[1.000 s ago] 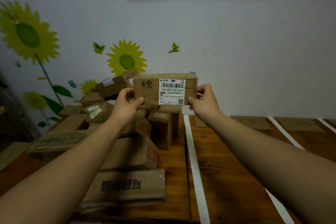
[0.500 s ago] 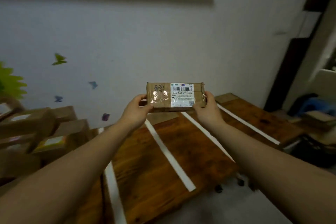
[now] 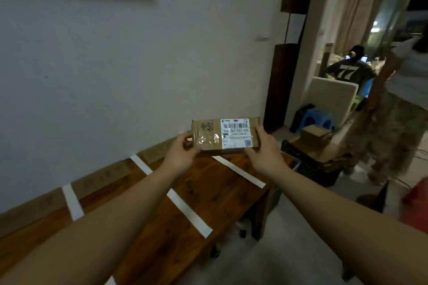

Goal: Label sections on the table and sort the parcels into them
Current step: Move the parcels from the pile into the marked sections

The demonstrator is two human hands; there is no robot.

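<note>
A flat brown cardboard parcel (image 3: 208,134) with a white barcode label and black handwriting hangs above the far right end of the wooden table (image 3: 208,194). My left hand (image 3: 183,155) grips its left end and my right hand (image 3: 264,152) grips its right end. White tape strips (image 3: 188,211) cross the tabletop and split it into sections. Brown cardboard label strips (image 3: 102,178) lie along the wall edge of the sections.
The table's right end drops to a grey floor. A dark crate holding cardboard and a small box (image 3: 316,135) stands past that end, with a blue stool (image 3: 317,119) behind it. One person stands at the right (image 3: 398,109); another sits further back (image 3: 349,70).
Both hands have carried the parcel to the right, away from the parcel pile, which has left the view. The table's right end and the room beyond have come into view.
</note>
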